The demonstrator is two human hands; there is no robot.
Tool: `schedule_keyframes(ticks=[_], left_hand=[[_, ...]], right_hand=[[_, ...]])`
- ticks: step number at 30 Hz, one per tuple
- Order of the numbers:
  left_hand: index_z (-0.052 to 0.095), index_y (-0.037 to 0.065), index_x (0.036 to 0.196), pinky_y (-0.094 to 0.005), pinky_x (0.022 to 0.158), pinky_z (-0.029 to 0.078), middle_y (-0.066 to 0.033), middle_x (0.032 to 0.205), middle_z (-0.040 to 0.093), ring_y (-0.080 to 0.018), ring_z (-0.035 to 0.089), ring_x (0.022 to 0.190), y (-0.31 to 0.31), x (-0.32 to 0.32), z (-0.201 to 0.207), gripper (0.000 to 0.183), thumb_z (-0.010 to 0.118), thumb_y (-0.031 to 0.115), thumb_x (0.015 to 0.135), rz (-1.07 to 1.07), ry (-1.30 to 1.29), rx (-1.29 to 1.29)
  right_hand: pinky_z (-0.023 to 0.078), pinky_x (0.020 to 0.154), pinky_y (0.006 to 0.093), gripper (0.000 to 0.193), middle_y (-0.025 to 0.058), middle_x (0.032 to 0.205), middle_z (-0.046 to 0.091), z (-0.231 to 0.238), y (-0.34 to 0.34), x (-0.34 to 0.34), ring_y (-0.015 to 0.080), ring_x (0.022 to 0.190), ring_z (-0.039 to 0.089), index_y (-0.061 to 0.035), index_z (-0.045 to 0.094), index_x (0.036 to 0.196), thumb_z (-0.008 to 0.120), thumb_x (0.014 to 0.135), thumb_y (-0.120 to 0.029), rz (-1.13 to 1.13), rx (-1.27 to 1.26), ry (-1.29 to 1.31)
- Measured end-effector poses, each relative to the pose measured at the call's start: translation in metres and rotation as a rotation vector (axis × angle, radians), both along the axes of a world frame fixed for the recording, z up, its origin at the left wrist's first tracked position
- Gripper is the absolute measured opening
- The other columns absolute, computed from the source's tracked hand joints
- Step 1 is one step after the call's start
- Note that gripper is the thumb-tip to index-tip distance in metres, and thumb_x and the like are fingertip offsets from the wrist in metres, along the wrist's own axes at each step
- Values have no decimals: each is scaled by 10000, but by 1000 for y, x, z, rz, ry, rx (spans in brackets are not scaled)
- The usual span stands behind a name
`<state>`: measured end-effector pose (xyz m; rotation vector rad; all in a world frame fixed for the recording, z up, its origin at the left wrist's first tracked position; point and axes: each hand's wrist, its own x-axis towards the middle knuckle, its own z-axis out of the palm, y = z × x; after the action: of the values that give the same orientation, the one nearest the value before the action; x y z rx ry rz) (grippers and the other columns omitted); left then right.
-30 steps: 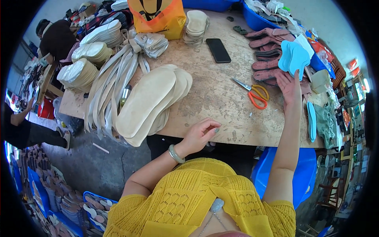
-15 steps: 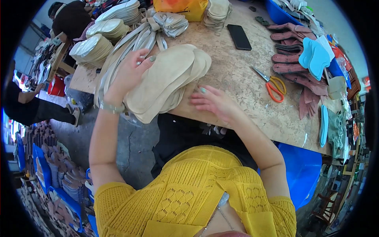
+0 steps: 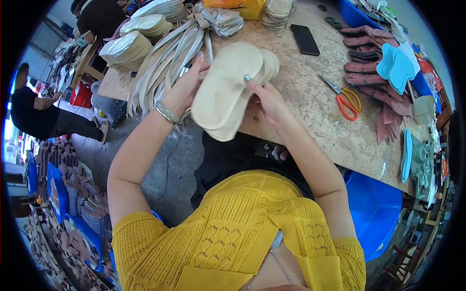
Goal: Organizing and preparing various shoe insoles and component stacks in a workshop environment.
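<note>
A stack of beige shoe insoles point(image 3: 225, 80) is between my two hands at the table's near edge, its layers slightly fanned out. My left hand point(image 3: 187, 87) grips its left side, fingers partly hidden behind it. From the right, my right hand point(image 3: 269, 102) clasps the stack with the thumb pressed on top and the other fingers underneath, out of sight. Just left of my left hand lies a bundle of pale straps point(image 3: 162, 65). Several more stacks of cream insoles point(image 3: 126, 51) stand beyond it at the far left.
Orange-handled scissors point(image 3: 347, 102) and a black phone point(image 3: 305, 40) lie on the wooden table point(image 3: 310, 131). Reddish strips point(image 3: 364, 68) and light-blue foot-shaped pieces point(image 3: 393, 68) fill its right side. A blue container point(image 3: 371, 208) is below the right edge. A person point(image 3: 36, 109) stands at left.
Both hands have closed on the stack of insoles. The right hand moved from beside it to grip it, and the stack is now turned more upright and gathered tighter.
</note>
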<state>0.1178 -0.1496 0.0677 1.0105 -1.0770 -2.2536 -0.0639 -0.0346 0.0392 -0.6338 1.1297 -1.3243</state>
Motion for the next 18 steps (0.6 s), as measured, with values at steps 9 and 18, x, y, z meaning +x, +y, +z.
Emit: schedule_keyframes(ticks=[9,18], left_hand=[[565,1,1074,-273,664,502,-94,944,624,-145,617,771,1,-41,-26,394,561,366,925,-171,-464,-421],[588,55,1002,-318,618,500,-47,802,644,-172,614,677,-29,-1,-10,183,485,189,930,-292,-729,-886]], right_hand=[[526,821,316,381,106,1134,630,8,15,-58,184,966,642,-18,486,1271,523,948,-218,-69,69,-119],[530,842,327,409,136,1172,606,-9,3,-58,205,993,635,4,443,1304,529,941,-166,-110,44,-109]])
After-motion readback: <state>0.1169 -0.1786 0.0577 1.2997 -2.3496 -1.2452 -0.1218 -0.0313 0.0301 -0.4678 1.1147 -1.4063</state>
